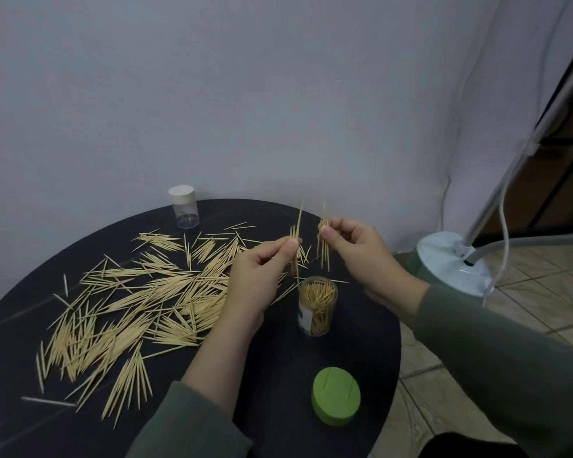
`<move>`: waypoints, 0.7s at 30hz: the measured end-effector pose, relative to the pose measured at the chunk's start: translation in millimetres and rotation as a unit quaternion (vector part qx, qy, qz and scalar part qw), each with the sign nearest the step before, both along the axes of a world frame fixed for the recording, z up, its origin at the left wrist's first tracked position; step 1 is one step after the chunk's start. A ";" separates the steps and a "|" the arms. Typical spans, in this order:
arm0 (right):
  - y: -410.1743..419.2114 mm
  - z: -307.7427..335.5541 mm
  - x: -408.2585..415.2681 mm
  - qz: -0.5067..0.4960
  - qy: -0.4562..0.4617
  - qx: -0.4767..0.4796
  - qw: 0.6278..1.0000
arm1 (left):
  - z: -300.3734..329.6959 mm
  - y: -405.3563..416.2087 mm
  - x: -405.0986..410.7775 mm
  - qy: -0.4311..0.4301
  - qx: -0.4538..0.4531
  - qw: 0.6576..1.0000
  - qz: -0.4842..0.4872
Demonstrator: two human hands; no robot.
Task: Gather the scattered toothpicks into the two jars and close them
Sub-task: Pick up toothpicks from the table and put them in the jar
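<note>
Scattered toothpicks (139,302) cover the left half of the round black table (278,391). An open clear jar (317,305), packed with upright toothpicks, stands right of the middle. Just above and left of its mouth my left hand (262,276) pinches a small upright bunch of toothpicks (295,246). My right hand (361,256) pinches another small bunch (323,246) above the jar's far side. A green lid (336,396) lies near the front edge with two toothpicks on it. A second clear jar (183,207), closed with a white lid, stands at the far left and looks almost empty.
A white lamp base (450,262) with a pole and cables stands on the tiled floor to the right of the table. A plain grey wall runs right behind the table's far edge.
</note>
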State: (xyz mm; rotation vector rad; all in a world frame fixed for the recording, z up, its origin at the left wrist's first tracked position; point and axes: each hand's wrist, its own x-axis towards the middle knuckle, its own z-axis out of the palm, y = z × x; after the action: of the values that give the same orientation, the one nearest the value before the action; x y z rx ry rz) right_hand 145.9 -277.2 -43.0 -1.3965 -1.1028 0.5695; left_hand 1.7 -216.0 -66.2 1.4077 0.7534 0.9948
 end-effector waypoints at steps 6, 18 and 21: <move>-7.0 -10.6 -9.3 0.023 0.020 -0.029 0.999 | 0.0 -7.3 1.9 -0.046 0.009 0.997 -0.067; -24.9 -15.6 -4.9 0.023 -0.073 -0.058 0.995 | -11.9 13.9 -11.5 0.066 0.121 0.977 -0.161; -31.1 -16.4 -3.4 0.014 -0.080 -0.064 0.995 | -12.3 14.7 -11.1 0.089 0.123 0.973 -0.172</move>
State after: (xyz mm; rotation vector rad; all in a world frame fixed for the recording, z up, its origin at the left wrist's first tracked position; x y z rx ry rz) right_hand 142.5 -308.2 -59.4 -1.5612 -1.2329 0.5639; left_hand -9.4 -201.3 -78.6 1.7913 0.5003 0.7141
